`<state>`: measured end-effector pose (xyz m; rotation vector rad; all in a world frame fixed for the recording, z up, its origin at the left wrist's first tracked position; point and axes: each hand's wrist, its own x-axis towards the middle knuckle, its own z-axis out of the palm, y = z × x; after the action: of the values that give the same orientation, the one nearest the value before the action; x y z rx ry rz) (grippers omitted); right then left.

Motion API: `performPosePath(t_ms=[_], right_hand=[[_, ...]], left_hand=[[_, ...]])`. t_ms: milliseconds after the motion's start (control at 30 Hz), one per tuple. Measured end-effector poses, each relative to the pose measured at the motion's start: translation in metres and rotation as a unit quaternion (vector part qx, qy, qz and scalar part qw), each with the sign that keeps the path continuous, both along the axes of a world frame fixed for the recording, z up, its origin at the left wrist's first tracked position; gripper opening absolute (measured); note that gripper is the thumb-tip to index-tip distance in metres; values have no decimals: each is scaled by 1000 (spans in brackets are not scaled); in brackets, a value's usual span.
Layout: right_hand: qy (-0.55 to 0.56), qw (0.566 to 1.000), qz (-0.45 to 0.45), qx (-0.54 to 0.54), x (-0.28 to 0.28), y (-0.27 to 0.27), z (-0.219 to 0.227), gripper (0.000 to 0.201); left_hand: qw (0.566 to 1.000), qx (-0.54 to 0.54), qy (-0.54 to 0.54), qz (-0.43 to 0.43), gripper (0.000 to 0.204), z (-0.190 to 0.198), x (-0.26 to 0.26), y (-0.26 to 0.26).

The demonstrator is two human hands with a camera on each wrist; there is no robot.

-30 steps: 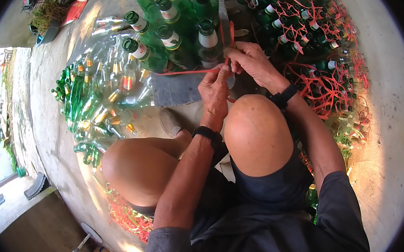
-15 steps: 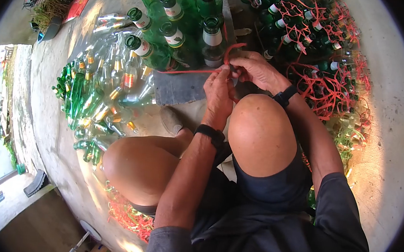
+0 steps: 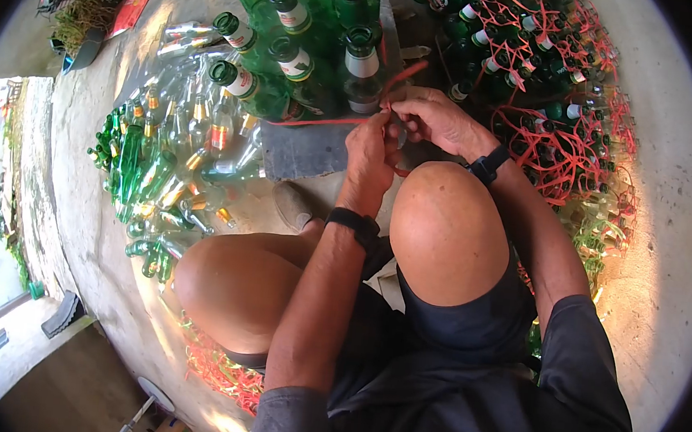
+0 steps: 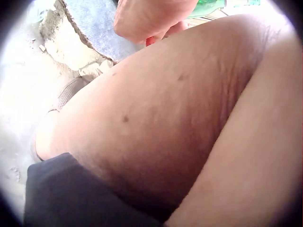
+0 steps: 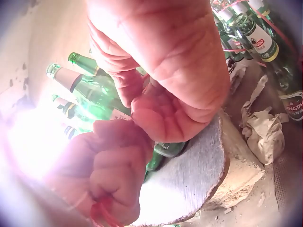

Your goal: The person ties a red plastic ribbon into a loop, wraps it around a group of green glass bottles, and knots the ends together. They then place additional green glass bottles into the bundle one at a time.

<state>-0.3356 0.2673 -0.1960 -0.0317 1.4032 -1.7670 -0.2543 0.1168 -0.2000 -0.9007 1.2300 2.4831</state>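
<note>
Green bottles (image 3: 293,63) stand grouped upright on a grey board (image 3: 302,153), a red strap (image 3: 321,122) running low along their near side. At the group's near right corner, my left hand (image 3: 370,152) pinches the strap, fingers curled. Touching it, my right hand (image 3: 441,119) pinches the strap close by, and a loose red end (image 3: 408,72) sticks up above the fingers. In the right wrist view, red strap (image 5: 105,213) comes out of the left hand (image 5: 118,170), while the right hand's (image 5: 161,80) thumb and finger meet beside it.
Bottles bound with red straps (image 3: 546,143) crowd the right side. Loose clear and green bottles (image 3: 153,158) lie on the floor at left. Both bent knees (image 3: 447,233) are close below the hands. A red strap pile (image 3: 221,370) lies at lower left.
Both hands stay at the group's corner. The left hand has shifted slightly left and turned since half a second ago; the loose strap end has changed its bend. The right hand shifted slightly down over the second.
</note>
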Motion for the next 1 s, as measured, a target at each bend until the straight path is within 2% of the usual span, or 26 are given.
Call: performPosePath(t_ms=[133,200,233,333,400,533,600,667,700,767,800,833,900,933,1000], right_hand=[[69,995,30,61,4,-2,2,18],[192,967,92,142,5,-5,-7,25],[195,966,93,142,6,-3,-10,25],[378,902,105,179,6,4,-17,31],[413,886,92,188,8,7,-14,28],[475,845,72,235,11,6,6,21],[488,830,77,258,9,6,4,21],[596,754,66,267,1,4,-7,21],[595,756,68,266,-2,1,-4,21],[663,692,54,281,-8,-2,2,17],[651,694,73,297,-13,-2,3,8],[650,695,74,298,-16,-3,3,8],[707,638,84,293,-22,-4,6,8],[707,638,85,292,-25,-4,5,8],[689,665,68,278,-26,-6,4,10]], left_hand=[[998,-40,22,32,22,9,-3,4],[993,33,-108,45,22,16,-7,2],[993,33,-105,46,22,17,-7,1],[995,-4,-98,12,21,19,-3,-2],[995,-71,-67,18,21,21,-2,1],[994,-77,-75,19,22,17,-2,-2],[997,-68,-42,9,23,13,0,-5],[996,-77,-30,20,22,10,2,-8],[996,-86,-18,32,23,10,2,-9],[995,-91,-24,46,22,7,0,-15],[993,-95,-27,59,22,9,-2,-18],[993,-95,-29,59,22,10,-2,-19],[992,-101,-26,69,20,13,-3,-21],[992,-100,-26,69,20,14,-3,-21],[991,-113,-30,65,18,13,-3,-23]])
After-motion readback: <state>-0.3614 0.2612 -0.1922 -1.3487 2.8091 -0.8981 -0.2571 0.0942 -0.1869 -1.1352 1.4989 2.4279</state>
